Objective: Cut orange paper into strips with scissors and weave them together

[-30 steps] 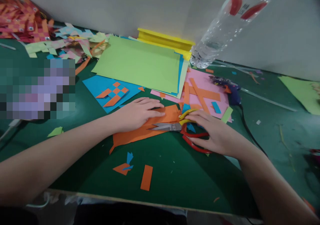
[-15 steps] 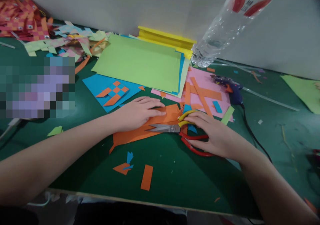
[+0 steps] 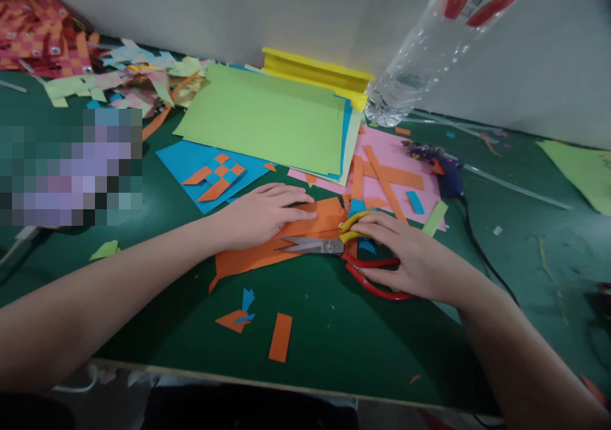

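Note:
My left hand (image 3: 262,217) lies flat on a sheet of orange paper (image 3: 248,259), its fingers stretched out to the right. In my right hand (image 3: 405,252) is a pair of scissors (image 3: 329,245) with yellow and red handles. Their blades are slightly apart, point left and rest over the lower edge of the orange paper. Beyond my left hand, a woven orange and blue paper fish (image 3: 222,177) lies on a blue sheet (image 3: 174,159). An orange rectangle (image 3: 280,338) and small orange and blue scraps (image 3: 233,320) are on the green table nearer to me.
A stack of green sheets (image 3: 267,118) lies before a yellow folded strip (image 3: 315,70). To its right stand a clear bottle (image 3: 410,67) and, on pink paper (image 3: 429,191), a dark glue gun (image 3: 446,175) with a cord. Paper scraps (image 3: 138,77) and woven fish (image 3: 42,35) are piled back left.

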The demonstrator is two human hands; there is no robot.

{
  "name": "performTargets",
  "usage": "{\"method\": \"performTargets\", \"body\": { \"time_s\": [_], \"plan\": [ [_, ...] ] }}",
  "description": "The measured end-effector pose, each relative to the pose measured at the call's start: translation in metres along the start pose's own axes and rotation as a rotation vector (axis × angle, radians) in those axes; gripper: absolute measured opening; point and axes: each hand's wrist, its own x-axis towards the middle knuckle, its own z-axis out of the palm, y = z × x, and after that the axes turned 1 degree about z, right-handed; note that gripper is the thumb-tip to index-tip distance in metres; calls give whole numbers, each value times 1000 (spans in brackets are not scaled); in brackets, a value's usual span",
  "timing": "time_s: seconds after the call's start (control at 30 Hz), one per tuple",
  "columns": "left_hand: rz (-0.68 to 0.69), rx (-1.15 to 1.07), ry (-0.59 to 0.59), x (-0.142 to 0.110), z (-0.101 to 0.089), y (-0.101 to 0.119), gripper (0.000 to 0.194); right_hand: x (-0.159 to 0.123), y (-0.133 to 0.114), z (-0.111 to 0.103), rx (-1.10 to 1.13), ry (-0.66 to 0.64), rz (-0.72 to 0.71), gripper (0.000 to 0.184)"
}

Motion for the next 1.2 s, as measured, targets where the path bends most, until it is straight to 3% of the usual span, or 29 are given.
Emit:
{"method": "performTargets", "body": {
  "time_s": [1.2],
  "plan": [
    [-13,-63,5,0,0,-1,49,4,-2,0,77,-43,46,39]
  ]
}}
